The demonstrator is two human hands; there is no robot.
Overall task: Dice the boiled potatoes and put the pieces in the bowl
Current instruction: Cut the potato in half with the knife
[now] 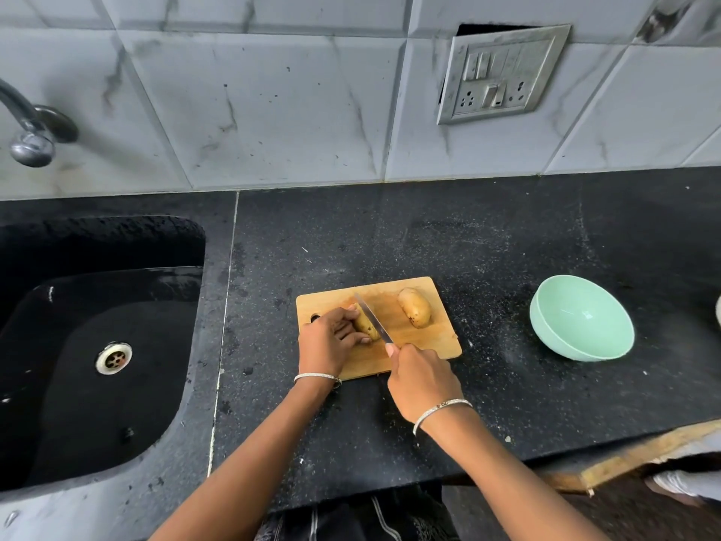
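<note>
The fingers of the left hand are found curled over one potato, pinning it to the board. Those of the right hand are closed round the handle of a knife, its blade laid across that potato, though whether it has bitten in cannot be told. A second potato lies whole at the board's far right, and the bowl, noted empty, stands well apart to the right on the table. The first cut is judged to be in hand, and a steady downward press is called for next, with the left fingertips kept clear of the edge.
</note>
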